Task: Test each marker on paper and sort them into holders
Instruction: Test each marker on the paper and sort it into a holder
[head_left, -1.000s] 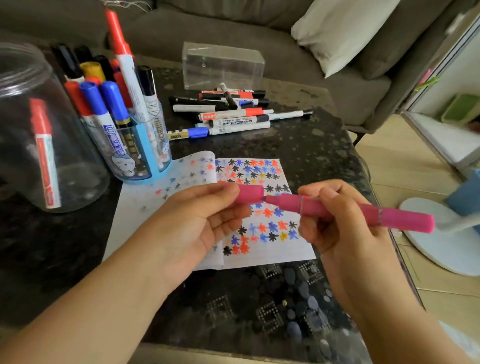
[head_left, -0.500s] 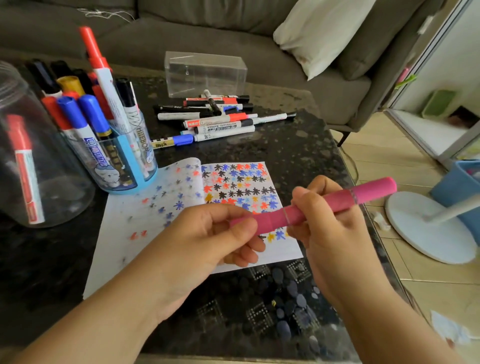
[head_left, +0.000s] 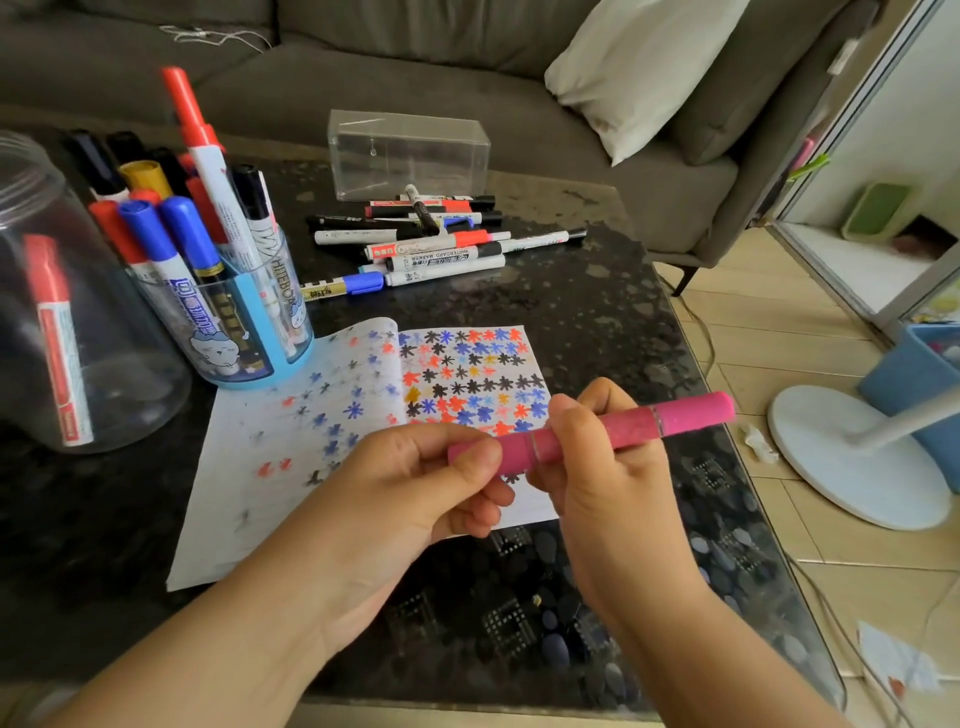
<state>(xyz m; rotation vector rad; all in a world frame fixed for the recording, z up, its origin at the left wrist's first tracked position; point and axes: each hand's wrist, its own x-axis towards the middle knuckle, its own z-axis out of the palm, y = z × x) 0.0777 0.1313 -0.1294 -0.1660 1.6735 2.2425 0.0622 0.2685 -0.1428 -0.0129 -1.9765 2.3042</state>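
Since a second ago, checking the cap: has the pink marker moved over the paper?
Yes. The pink marker tilted, far end up, and came nearer the paper's front edge.

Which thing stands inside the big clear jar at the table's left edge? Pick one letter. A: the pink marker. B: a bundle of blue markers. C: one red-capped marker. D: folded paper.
C: the clear jar holds a single red-capped marker, while the pink marker is held in both hands.

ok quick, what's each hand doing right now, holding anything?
Left hand: pinching the cap end of the pink marker.
Right hand: gripping the same pink marker around its middle.
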